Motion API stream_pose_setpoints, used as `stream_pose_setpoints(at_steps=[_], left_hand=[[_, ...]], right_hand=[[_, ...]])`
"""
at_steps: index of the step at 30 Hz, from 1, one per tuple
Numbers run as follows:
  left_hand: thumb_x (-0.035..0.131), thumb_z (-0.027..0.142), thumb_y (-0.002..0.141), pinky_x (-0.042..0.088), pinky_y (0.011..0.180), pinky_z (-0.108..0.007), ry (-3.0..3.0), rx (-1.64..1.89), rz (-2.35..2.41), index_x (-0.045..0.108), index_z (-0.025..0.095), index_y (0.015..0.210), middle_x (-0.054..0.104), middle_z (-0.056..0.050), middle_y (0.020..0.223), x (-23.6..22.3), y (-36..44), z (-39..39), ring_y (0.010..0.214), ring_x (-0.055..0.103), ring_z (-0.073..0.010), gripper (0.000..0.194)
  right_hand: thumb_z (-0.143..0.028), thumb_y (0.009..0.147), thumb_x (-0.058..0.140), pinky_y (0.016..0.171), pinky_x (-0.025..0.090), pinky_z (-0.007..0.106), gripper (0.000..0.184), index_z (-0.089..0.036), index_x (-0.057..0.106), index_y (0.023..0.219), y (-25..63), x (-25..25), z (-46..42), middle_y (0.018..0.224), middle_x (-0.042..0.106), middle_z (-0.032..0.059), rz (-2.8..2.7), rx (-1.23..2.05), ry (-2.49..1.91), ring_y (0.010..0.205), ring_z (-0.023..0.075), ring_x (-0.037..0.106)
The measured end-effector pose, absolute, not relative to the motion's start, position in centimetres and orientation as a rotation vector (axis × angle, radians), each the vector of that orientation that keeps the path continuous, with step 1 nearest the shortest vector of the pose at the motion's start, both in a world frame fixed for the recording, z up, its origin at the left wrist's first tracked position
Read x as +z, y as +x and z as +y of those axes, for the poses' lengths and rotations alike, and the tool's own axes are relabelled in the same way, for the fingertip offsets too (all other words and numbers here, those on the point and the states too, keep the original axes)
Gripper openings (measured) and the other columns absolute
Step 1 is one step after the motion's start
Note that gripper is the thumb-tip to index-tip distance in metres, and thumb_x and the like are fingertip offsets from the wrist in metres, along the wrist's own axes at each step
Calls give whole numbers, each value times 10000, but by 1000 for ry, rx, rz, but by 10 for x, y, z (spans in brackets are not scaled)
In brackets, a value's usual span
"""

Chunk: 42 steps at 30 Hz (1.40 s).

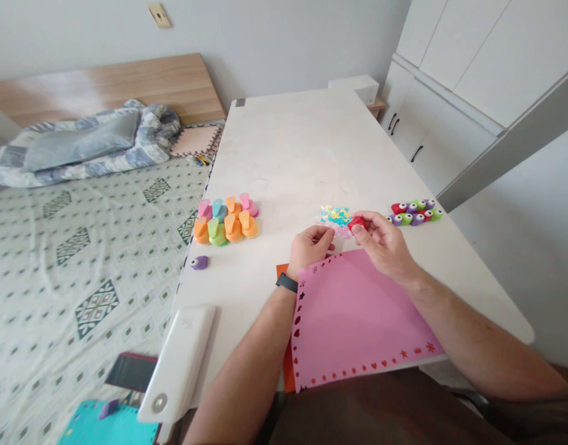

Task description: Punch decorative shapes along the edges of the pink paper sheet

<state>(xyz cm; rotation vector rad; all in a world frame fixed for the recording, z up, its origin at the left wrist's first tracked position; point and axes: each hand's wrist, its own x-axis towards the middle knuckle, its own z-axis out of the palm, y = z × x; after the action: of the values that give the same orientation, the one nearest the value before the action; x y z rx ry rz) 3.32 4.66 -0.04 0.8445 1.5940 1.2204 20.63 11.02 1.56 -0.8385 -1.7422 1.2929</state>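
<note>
My right hand (384, 242) grips a small red craft punch (358, 224) between thumb and fingers, above the far edge of a pink sheet (358, 315). Small shapes are cut along that sheet's left, near and part of its far edges. Just left of the punch is my left hand (313, 246), fingers curled and closed near the sheet's far edge; whatever they hold, if anything, is hidden. Beyond both hands lies a pile of yellow, blue and pink paper cut-outs (335, 215). An orange sheet (289, 371) shows from under the pink one.
Larger colourful punches (225, 228) stand in two rows at left, with a purple punch (199, 262) nearby. Several small punches (416, 213) line the right. A white oblong device (179, 358) overhangs the table's left edge, next to the bed (42, 247).
</note>
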Motion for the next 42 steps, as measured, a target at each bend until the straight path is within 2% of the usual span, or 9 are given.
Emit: stream_pose_setpoints(at_steps=[5, 10, 13, 16, 21, 25, 33, 36, 42], left_hand=[[671, 541, 894, 548, 550, -224, 808, 1226, 1527, 691, 191, 1200, 700, -71, 974, 2, 31, 48, 741, 691, -142, 465], [691, 635, 852, 590, 628, -258, 840, 1266, 1529, 700, 139, 1092, 705, -95, 967, 21, 12, 39, 759, 687, -148, 551], [622, 709, 868, 604, 696, -287, 832, 1319, 1483, 680, 145, 1169, 720, -124, 1066, 34, -6, 26, 852, 720, -187, 641], [566, 767, 862, 593, 673, -297, 866, 1197, 1522, 696, 157, 1154, 736, -138, 1100, 39, -17, 14, 875, 732, -222, 689], [690, 585, 862, 543, 719, -300, 1336, 971, 1847, 745, 194, 1050, 766, -86, 961, 27, -8, 8, 824, 711, -208, 437], [684, 441, 886, 519, 812, -326, 1707, 783, 1894, 748, 201, 1049, 757, -83, 985, 18, 7, 10, 882, 694, -225, 298], [672, 386, 888, 503, 855, -379, 1971, 560, 1946, 752, 183, 1034, 724, -120, 969, 11, 16, 8, 937, 673, -279, 263], [679, 368, 877, 506, 877, -375, 1975, 557, 1913, 754, 187, 1046, 725, -117, 970, 10, 16, 7, 934, 675, -269, 259], [662, 316, 867, 514, 909, -438, 1927, 659, 1855, 741, 154, 1062, 727, -151, 1013, 2, 17, 7, 981, 671, -314, 265]], right_hand=[[-507, 944, 676, 730, 511, 313, 402, -210, 638, 1212, 206, 12, 112, 974, 667, 45, -1748, 1284, -842, 806, 171, 606], [-524, 945, 666, 800, 530, 336, 440, -221, 634, 1263, 208, 8, 115, 1046, 690, 61, -1777, 1222, -901, 883, 195, 630], [-533, 944, 663, 827, 539, 350, 462, -229, 626, 1290, 209, 6, 116, 1083, 693, 69, -1801, 1200, -929, 923, 208, 639], [-523, 939, 674, 833, 541, 359, 480, -228, 592, 1309, 209, 2, 118, 1075, 689, 70, -1804, 1201, -932, 923, 207, 640], [-462, 882, 757, 793, 538, 348, 470, -218, 509, 1198, 205, -6, 119, 1064, 677, 74, -1734, 1224, -900, 874, 187, 631], [-407, 871, 761, 772, 527, 334, 413, -215, 534, 1158, 204, -3, 119, 1023, 678, 59, -1776, 1204, -875, 847, 177, 626], [-412, 901, 724, 925, 548, 399, 471, -199, 601, 1303, 202, -8, 120, 1195, 713, 103, -1825, 1293, -851, 1030, 218, 680], [-405, 884, 748, 893, 563, 407, 484, -196, 576, 1285, 194, -3, 114, 1142, 727, 103, -1850, 1284, -852, 995, 222, 695], [-357, 914, 699, 796, 569, 382, 297, -235, 639, 1178, 160, 50, 87, 1046, 762, 80, -2148, 1108, -792, 903, 226, 714]])
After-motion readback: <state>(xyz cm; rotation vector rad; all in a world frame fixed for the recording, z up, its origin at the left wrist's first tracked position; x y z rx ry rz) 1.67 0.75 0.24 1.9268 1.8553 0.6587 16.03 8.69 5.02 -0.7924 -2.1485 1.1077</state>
